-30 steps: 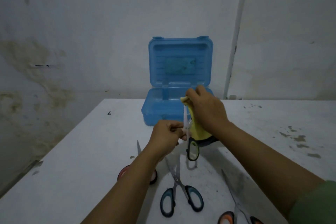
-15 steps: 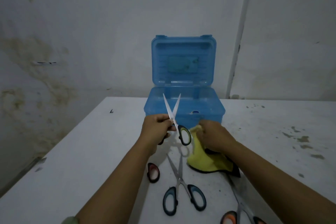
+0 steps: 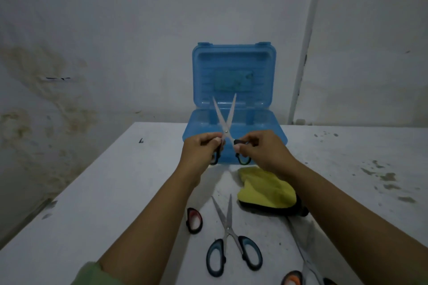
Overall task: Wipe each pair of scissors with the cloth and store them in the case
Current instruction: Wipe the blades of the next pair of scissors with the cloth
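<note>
Blue translucent plastic forms the case (image 3: 234, 122), which stands at the far edge of the white counter (image 3: 104, 192) with its lid raised upright against the wall and its tray open toward the camera. Directly in front of the case, both hands hold 1 pair of scissors (image 3: 225, 122) with dark, green-trimmed handles, blades pointing up and spread into a V that crosses the case's tray and lower lid. The left hand (image 3: 201, 150) is curled tight around the left handle loop, fingers pinching it near the pivot; the right hand (image 3: 259, 150) pinches the right handle loop between thumb and fingertips, so each hand grips 1 side. Nearer the camera than the case and a little to its right, the yellow cloth (image 3: 266, 190) lies crumpled on the counter, touching neither hand, with a dark edge along its near side. Nearer still, in line with the case's middle, a pair of blue-handled scissors (image 3: 231, 238) lies flat with its blades slightly parted and pointing toward the case. Left of that pair, a red-and-black handle loop (image 3: 194, 220) shows just beside the left forearm, which hides the rest. At the bottom right, orange-handled scissors (image 3: 301, 264) lie partly cut off by the frame edge, their blade running up toward the cloth.
</note>
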